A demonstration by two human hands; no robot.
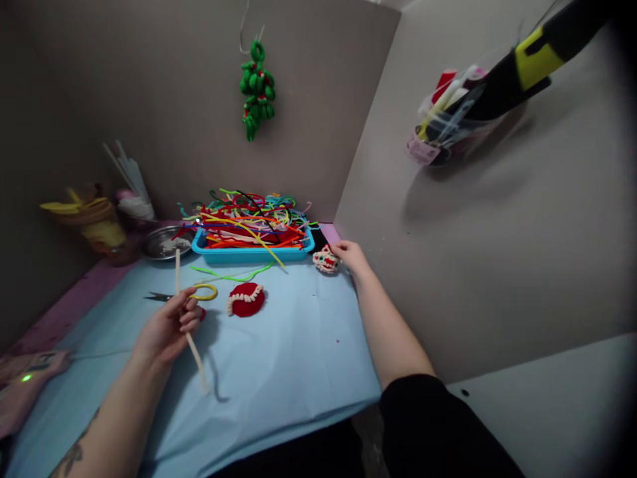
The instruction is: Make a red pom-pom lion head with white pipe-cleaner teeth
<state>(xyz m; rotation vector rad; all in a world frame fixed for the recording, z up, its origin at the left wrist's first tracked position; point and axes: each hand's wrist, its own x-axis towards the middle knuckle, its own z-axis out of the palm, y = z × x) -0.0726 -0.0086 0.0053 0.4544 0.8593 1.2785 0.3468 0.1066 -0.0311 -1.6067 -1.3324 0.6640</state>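
My left hand (172, 325) is closed around a cream pipe cleaner (198, 362), which sticks out above and below the fist. Just behind that hand lie scissors (205, 292) with yellow handles, partly hidden by the fingers. A small red bit shows beside the fingertips. To the right rests a round red piece (249, 305) with a cream wavy strip across it. At the table's far right, my right hand (350, 255) pinches the edge of a small figure (326, 260) in cream, red and green; it seems to rest on the table.
A blue tray (253, 255) heaped with colourful pipe cleaners stands at the back. Bright green strands (233, 273) lie before it. A metal dish (166, 244) is left of the tray. A pink device (32, 378) with a green light sits front left. Walls close the back and right.
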